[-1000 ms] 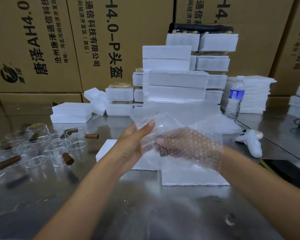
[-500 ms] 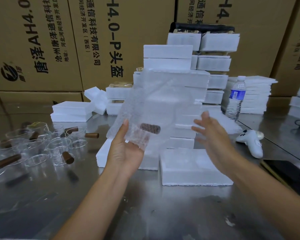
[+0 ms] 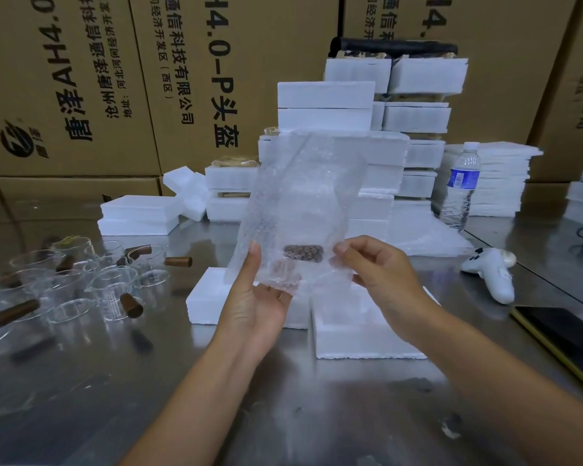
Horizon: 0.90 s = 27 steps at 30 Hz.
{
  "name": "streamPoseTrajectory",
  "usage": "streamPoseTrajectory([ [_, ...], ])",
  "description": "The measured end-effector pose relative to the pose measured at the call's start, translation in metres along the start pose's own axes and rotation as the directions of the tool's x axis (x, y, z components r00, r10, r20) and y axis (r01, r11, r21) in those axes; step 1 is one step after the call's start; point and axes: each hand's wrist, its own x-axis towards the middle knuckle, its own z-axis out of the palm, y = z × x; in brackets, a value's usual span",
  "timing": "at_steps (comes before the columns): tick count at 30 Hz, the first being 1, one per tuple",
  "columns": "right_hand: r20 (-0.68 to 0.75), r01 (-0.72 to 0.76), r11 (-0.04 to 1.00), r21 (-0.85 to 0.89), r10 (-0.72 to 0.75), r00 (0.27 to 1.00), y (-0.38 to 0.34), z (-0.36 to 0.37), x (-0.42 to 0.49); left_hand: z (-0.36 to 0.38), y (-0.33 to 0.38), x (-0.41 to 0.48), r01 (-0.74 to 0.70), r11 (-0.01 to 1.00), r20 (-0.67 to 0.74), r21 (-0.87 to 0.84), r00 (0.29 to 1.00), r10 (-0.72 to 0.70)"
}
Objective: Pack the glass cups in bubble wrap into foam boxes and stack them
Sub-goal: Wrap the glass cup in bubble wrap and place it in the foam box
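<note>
Head view: cup (image 3: pixel 302 260) lies sideways low in bubble wrap bag (image 3: pixel 303 196), centre frame; left hand (image 3: pixel 256 311) grip cradles it beneath, right hand (image 3: pixel 381 277) grip pinches the bag's right edge, slack standing above.

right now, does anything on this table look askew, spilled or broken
One foam piece at the back left sits tilted, not flat like the rest. The glass cups on the left are jumbled, handles pointing all ways. Nothing looks spilled or broken.
</note>
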Motion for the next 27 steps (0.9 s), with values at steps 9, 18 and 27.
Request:
streamPoseTrajectory([
  [9,-0.077,0.064,0.994,0.085,-0.057,0.995,0.006,0.004,-0.003,-0.010,-0.004,0.002,-0.174,0.967,0.019,0.186,0.985,0.174],
  [18,-0.007,0.095,0.989,0.110,-0.095,0.995,0.002,0.015,-0.003,-0.015,-0.005,0.004,-0.277,0.931,0.021,0.238,0.960,0.280],
  [27,-0.212,0.062,0.993,0.100,-0.039,0.976,0.007,0.023,0.008,-0.016,-0.009,0.002,-0.212,0.912,0.022,0.350,0.976,0.218],
])
